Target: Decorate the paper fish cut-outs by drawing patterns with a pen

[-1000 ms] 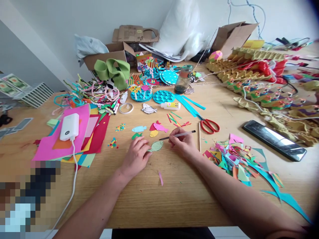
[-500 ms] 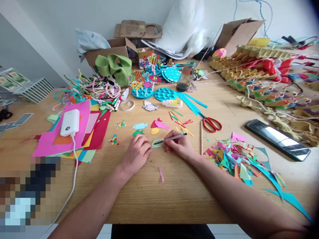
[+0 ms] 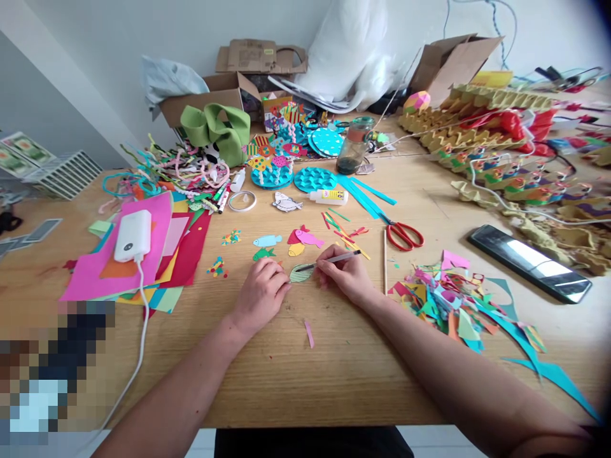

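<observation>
My right hand (image 3: 344, 270) grips a thin grey pen (image 3: 341, 257) between thumb and fingers. The pen slants, its tip over a pale green paper cutout (image 3: 300, 273) marked with dark lines. To the left, my left hand (image 3: 262, 289) rests on the table with bent fingers, its fingertips at the cutout's left edge. Just beyond lie a green paper fish (image 3: 264, 254), a light blue one (image 3: 267, 240), a yellow one (image 3: 296, 250) and a pink one (image 3: 310, 239). A bit of orange paper shows partly behind my left hand.
Red-handled scissors (image 3: 404, 235), a wooden stick (image 3: 384, 262) and a heap of paper scraps (image 3: 451, 296) lie on the right, near a phone (image 3: 529, 264). A glue bottle (image 3: 333, 197) lies farther back. Left, a white power bank (image 3: 133, 235) sits on coloured paper (image 3: 186, 254).
The pen and my right hand have shifted slightly to the right over the green cutout. My left hand stays in place. The view has moved a little.
</observation>
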Action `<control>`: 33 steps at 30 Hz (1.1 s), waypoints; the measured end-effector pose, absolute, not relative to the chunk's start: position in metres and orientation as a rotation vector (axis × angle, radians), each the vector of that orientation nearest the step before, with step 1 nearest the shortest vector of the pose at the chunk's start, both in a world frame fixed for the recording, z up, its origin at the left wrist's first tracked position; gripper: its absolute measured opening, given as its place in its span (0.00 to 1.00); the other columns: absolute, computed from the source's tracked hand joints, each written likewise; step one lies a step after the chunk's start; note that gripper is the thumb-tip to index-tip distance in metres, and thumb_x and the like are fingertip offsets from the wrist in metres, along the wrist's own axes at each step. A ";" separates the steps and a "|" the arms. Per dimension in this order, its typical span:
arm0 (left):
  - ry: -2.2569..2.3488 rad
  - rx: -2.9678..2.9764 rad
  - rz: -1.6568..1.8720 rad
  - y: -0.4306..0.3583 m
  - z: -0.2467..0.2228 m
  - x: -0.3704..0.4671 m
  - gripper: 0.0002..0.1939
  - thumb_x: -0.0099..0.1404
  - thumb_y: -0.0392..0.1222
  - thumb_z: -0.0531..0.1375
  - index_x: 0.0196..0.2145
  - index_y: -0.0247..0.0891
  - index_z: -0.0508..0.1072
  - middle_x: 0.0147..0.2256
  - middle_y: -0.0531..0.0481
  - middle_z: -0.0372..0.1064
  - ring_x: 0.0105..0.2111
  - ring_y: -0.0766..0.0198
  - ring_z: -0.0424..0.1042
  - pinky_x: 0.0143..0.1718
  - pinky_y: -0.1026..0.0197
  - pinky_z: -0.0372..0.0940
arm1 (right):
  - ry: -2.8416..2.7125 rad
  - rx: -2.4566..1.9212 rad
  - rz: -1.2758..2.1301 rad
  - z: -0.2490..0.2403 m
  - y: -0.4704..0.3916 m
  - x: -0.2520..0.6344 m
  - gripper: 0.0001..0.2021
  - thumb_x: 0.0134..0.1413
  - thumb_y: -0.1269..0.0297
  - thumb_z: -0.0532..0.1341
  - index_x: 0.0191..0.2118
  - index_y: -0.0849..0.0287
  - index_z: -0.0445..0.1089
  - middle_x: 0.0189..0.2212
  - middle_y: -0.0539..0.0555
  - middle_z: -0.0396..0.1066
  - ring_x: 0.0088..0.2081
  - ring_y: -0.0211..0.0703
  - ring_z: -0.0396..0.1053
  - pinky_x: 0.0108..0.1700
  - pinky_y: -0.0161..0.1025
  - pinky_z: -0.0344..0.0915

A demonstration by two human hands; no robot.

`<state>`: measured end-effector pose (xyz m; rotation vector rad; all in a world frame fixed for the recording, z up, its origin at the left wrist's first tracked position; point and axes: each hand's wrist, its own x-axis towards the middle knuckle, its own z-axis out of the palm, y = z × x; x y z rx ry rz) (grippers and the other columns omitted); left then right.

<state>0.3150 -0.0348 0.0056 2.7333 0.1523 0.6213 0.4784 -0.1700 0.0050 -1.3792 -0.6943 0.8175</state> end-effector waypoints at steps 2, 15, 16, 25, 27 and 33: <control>0.153 2.736 0.619 -0.035 0.006 0.315 0.03 0.63 0.31 0.62 0.32 0.35 0.75 0.34 0.46 0.69 0.42 0.55 0.63 0.47 0.49 0.66 | -0.664 -1.374 0.773 0.004 -0.170 0.480 0.14 0.47 0.55 0.66 0.29 0.58 0.64 0.20 0.48 0.69 0.17 0.34 0.64 0.18 0.33 0.64; 0.159 2.744 0.607 -0.034 0.006 0.315 0.03 0.63 0.31 0.62 0.32 0.35 0.75 0.33 0.46 0.69 0.42 0.55 0.63 0.47 0.49 0.67 | -0.647 -1.400 0.746 0.004 -0.171 0.482 0.14 0.46 0.56 0.67 0.27 0.58 0.64 0.20 0.48 0.69 0.16 0.34 0.63 0.17 0.32 0.62; 0.165 2.747 0.603 -0.034 0.006 0.315 0.02 0.62 0.31 0.63 0.33 0.35 0.75 0.34 0.46 0.69 0.42 0.55 0.63 0.47 0.49 0.66 | -0.660 -1.404 0.752 0.005 -0.171 0.481 0.14 0.47 0.56 0.68 0.27 0.58 0.64 0.20 0.48 0.69 0.16 0.33 0.63 0.17 0.32 0.62; 0.178 2.752 0.607 -0.034 0.005 0.314 0.03 0.62 0.31 0.63 0.32 0.36 0.74 0.34 0.46 0.69 0.43 0.55 0.64 0.48 0.48 0.66 | -0.681 -1.401 0.824 0.004 -0.169 0.475 0.17 0.45 0.53 0.69 0.29 0.59 0.63 0.22 0.49 0.71 0.17 0.33 0.65 0.18 0.31 0.64; 0.176 2.747 0.614 -0.034 0.005 0.314 0.03 0.62 0.31 0.63 0.31 0.36 0.74 0.34 0.46 0.69 0.42 0.55 0.64 0.48 0.48 0.66 | -0.679 -1.405 0.832 0.003 -0.169 0.476 0.18 0.44 0.52 0.69 0.29 0.59 0.63 0.22 0.49 0.71 0.17 0.33 0.65 0.18 0.31 0.64; 0.190 2.736 0.610 -0.035 0.007 0.314 0.03 0.63 0.31 0.62 0.32 0.36 0.74 0.34 0.46 0.69 0.43 0.55 0.63 0.47 0.47 0.66 | -0.708 -1.414 0.842 0.002 -0.169 0.475 0.19 0.45 0.51 0.69 0.28 0.60 0.64 0.21 0.50 0.71 0.17 0.33 0.65 0.18 0.31 0.64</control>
